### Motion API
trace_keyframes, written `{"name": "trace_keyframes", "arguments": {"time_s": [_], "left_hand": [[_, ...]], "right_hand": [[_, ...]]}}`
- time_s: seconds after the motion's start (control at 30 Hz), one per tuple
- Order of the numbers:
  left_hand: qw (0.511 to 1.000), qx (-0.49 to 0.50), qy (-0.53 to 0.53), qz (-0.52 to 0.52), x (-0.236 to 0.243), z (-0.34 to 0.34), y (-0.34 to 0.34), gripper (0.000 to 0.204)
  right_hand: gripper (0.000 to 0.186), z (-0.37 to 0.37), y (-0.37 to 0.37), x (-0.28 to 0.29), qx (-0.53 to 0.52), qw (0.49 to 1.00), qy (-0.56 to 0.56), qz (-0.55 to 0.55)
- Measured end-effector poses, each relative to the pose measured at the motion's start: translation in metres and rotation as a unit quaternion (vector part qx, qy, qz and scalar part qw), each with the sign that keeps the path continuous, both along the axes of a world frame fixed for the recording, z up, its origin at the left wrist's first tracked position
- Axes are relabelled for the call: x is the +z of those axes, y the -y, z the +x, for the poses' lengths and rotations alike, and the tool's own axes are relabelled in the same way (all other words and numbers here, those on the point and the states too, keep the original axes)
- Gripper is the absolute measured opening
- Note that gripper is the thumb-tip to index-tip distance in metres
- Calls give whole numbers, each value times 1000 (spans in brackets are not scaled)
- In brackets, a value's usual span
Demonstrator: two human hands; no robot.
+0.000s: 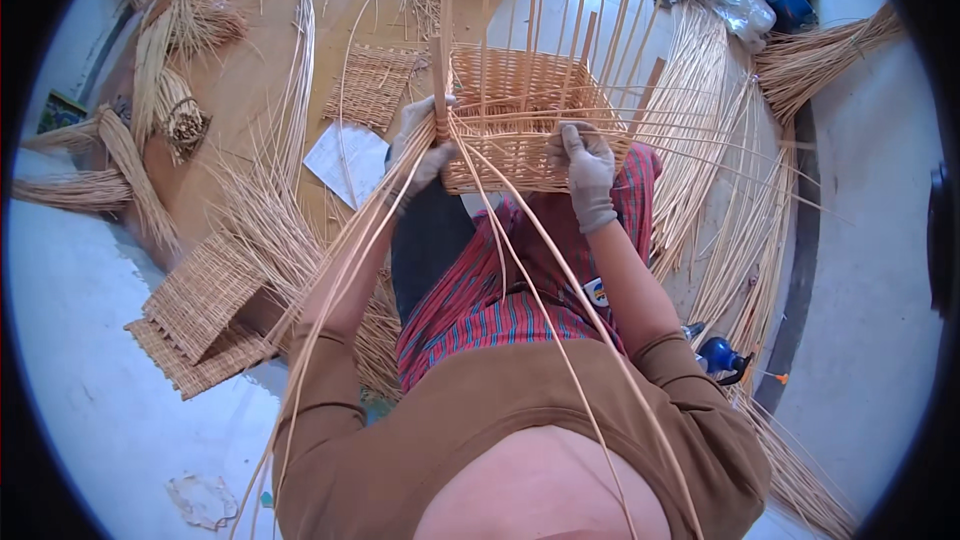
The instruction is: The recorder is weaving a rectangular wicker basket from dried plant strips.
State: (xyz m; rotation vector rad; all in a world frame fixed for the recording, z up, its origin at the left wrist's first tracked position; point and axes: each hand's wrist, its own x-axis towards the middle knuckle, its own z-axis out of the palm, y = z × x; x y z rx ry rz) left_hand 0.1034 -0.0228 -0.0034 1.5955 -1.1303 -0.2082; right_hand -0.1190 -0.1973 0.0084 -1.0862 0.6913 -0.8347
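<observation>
A half-woven rectangular wicker basket (510,172) rests on my lap, with tall upright stakes (540,0) rising from its walls. My left hand (418,148), in a grey glove, is closed around the basket's near left corner, by a thick wooden post (438,75). Long loose weaving strands (540,305) fan out from that corner, over my left arm and down across my front. At the near wall toward the right, my gloved right hand (585,168) grips the upper woven edge with curled fingers. Thin strands pass that hand and stick out to the right.
Bundles of cane (690,140) lie on the floor at right, and more bundles (155,130) at far left. Flat woven panels (205,295) are at lower left; another panel (372,88) and a paper sheet (345,162) lie beyond my left hand. A blue spray bottle (718,354) stands beside my right arm.
</observation>
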Motion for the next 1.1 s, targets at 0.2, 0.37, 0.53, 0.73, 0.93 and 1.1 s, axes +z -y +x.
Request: {"name": "trace_keyframes", "arguments": {"time_s": [0.2,0.37,0.53,0.73,0.93,1.1], "left_hand": [[979,65,-125,-144,-24,-24,28,102],[981,79,-116,-137,-40,-19,34,99],[970,99,-122,-186,-31,-24,38,97],[965,69,-204,-148,-27,-23,35,90],[942,78,-253,-205,-24,-35,35,75],[951,96,-241,-170,-30,-32,33,72]], "right_hand": [[17,7,-13,9,-26,1000,-11,-3],[16,3,-32,15,-40,996,-11,-76],[22,-19,-72,20,9,927,-23,-374],[51,49,3,81,95,918,-120,-365],[50,139,19,120,117,818,-90,-556],[70,186,11,117,87,743,-427,-507]]}}
